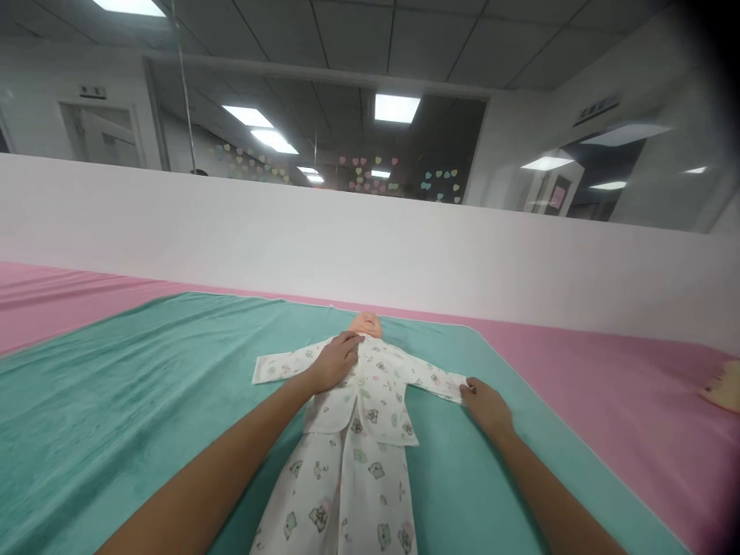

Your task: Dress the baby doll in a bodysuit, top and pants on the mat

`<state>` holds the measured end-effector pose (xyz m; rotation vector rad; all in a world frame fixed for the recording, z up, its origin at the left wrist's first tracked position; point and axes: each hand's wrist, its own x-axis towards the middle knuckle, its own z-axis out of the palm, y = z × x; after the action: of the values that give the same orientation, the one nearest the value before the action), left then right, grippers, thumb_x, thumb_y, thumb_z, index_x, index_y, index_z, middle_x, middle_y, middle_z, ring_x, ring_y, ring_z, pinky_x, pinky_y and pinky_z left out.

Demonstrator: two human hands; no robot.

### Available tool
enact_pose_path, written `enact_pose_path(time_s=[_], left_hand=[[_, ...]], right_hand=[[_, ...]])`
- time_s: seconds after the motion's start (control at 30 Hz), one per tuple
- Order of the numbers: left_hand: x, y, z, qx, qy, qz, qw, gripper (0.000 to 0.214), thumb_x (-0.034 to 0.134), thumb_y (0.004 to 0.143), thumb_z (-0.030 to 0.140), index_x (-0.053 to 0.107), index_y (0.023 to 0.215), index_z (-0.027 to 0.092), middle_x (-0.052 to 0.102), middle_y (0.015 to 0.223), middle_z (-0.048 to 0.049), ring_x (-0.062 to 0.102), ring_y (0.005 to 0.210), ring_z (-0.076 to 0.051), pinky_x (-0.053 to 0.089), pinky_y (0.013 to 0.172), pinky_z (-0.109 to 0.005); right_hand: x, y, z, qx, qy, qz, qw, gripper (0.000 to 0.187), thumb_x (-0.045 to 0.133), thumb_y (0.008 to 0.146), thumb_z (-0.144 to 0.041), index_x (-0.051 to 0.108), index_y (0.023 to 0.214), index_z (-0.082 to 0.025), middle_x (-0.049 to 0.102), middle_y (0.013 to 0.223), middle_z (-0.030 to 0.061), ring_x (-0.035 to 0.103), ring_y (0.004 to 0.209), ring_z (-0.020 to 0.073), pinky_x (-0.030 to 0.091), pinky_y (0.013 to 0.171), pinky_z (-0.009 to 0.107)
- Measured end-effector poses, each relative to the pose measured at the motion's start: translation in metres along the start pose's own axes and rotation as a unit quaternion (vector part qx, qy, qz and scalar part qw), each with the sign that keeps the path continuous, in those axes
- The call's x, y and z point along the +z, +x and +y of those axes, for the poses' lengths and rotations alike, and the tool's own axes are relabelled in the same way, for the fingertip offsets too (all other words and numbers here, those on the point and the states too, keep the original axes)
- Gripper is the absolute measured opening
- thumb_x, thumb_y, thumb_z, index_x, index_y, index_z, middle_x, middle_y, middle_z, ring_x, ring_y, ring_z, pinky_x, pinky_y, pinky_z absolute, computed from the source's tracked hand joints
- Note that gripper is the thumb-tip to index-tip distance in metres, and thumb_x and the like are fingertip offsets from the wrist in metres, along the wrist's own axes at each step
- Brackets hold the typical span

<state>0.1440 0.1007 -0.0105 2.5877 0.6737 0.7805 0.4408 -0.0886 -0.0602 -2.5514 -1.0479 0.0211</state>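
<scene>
A baby doll (368, 324) lies face up on a teal blanket (144, 401), dressed in a white printed top (375, 385) and matching trousers (347, 493). My left hand (335, 361) rests flat on the doll's chest near the collar, fingers stretched out. My right hand (489, 408) is at the end of the doll's outstretched sleeve (445, 383), its fingers pinching the cuff against the blanket.
The teal blanket covers a pink sheet (607, 401) on a wide surface. A white partition (370, 247) runs along the far edge. A tan object (722, 385) lies at the right edge of the pink sheet.
</scene>
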Motion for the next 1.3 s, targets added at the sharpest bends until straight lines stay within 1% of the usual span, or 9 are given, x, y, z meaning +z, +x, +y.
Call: enact_pose_path(time_s=[0.1,0.2,0.37,0.5,0.6,0.8,0.97,1.13,1.3], left_hand=[[0.001,0.0,0.0,-0.006,0.009,0.006,1.0,0.042,0.027,0.089,0.028,0.044,0.128,0.023,0.041,0.132,-0.0064,0.042,0.119,-0.021,0.036,0.101,-0.034],[0.001,-0.001,0.002,-0.014,0.029,0.004,0.999,0.042,0.029,0.088,0.028,0.044,0.127,0.022,0.041,0.133,-0.007,0.04,0.12,-0.021,0.035,0.102,-0.036],[-0.003,-0.003,0.006,-0.005,0.057,-0.004,0.998,0.046,0.028,0.088,0.027,0.039,0.132,0.025,0.034,0.14,-0.0061,0.037,0.125,-0.022,0.034,0.103,-0.037],[-0.007,-0.004,0.011,0.059,0.098,-0.034,0.993,0.051,0.027,0.087,0.02,0.032,0.137,0.03,0.023,0.148,-0.0002,0.027,0.132,-0.022,0.032,0.104,-0.038],[-0.008,-0.003,0.017,0.096,0.149,-0.042,0.983,0.054,0.029,0.084,0.013,0.036,0.134,0.032,0.032,0.144,0.0025,0.025,0.133,-0.021,0.027,0.106,-0.04],[-0.004,0.0,0.024,0.098,0.217,-0.015,0.971,0.05,0.034,0.082,0.011,0.045,0.125,0.033,0.05,0.13,0.0008,0.038,0.122,-0.023,0.026,0.103,-0.044],[-0.001,-0.001,0.027,0.088,0.272,0.025,0.958,0.046,0.039,0.076,0.009,0.05,0.117,0.028,0.051,0.123,-0.0067,0.038,0.117,-0.028,0.02,0.104,-0.05],[-0.001,-0.002,0.03,0.068,0.284,0.033,0.956,0.049,0.036,0.075,0.005,0.05,0.116,0.028,0.049,0.123,-0.0067,0.041,0.111,-0.026,0.026,0.099,-0.048],[0.0,-0.002,0.027,0.068,0.286,0.039,0.955,0.045,0.032,0.08,0.008,0.049,0.118,0.025,0.048,0.124,-0.0075,0.042,0.109,-0.026,0.031,0.094,-0.044]], right_hand=[[0.003,0.005,0.007,-0.003,0.001,0.022,1.0,0.03,0.032,0.082,-0.039,0.053,0.07,-0.021,0.059,0.071,0.0042,0.054,0.068,0.0192,0.032,0.056,0.026],[0.005,0.008,0.01,0.01,0.033,0.043,0.998,0.026,0.035,0.079,-0.038,0.053,0.07,-0.02,0.059,0.07,0.0043,0.054,0.068,0.0187,0.033,0.056,0.026],[0.004,0.005,0.008,0.069,0.074,0.043,0.994,0.023,0.041,0.074,-0.039,0.056,0.082,-0.023,0.062,0.081,0.0046,0.057,0.074,0.0206,0.036,0.056,0.027],[0.0,0.002,0.004,0.092,0.067,0.031,0.993,0.028,0.044,0.071,-0.038,0.056,0.093,-0.025,0.062,0.088,0.006,0.058,0.079,0.023,0.039,0.058,0.029],[-0.001,0.0,0.001,0.086,0.068,0.027,0.994,0.029,0.042,0.072,-0.037,0.056,0.095,-0.027,0.062,0.091,0.0058,0.058,0.083,0.0242,0.04,0.06,0.031],[-0.005,-0.003,-0.002,0.08,0.063,0.016,0.995,0.029,0.042,0.073,-0.033,0.058,0.096,-0.028,0.063,0.098,0.0065,0.058,0.092,0.0264,0.041,0.065,0.033],[-0.006,-0.004,-0.002,0.081,0.062,0.007,0.995,0.029,0.042,0.074,-0.034,0.058,0.097,-0.028,0.063,0.099,0.0062,0.059,0.089,0.0262,0.042,0.065,0.034],[-0.004,-0.002,-0.001,0.076,0.048,0.007,0.996,0.03,0.04,0.074,-0.035,0.057,0.098,-0.03,0.063,0.098,0.0052,0.058,0.091,0.0267,0.043,0.067,0.035],[-0.004,-0.002,-0.003,0.087,0.046,0.007,0.995,0.031,0.039,0.073,-0.034,0.057,0.099,-0.03,0.062,0.102,0.006,0.058,0.092,0.0275,0.042,0.067,0.036]])
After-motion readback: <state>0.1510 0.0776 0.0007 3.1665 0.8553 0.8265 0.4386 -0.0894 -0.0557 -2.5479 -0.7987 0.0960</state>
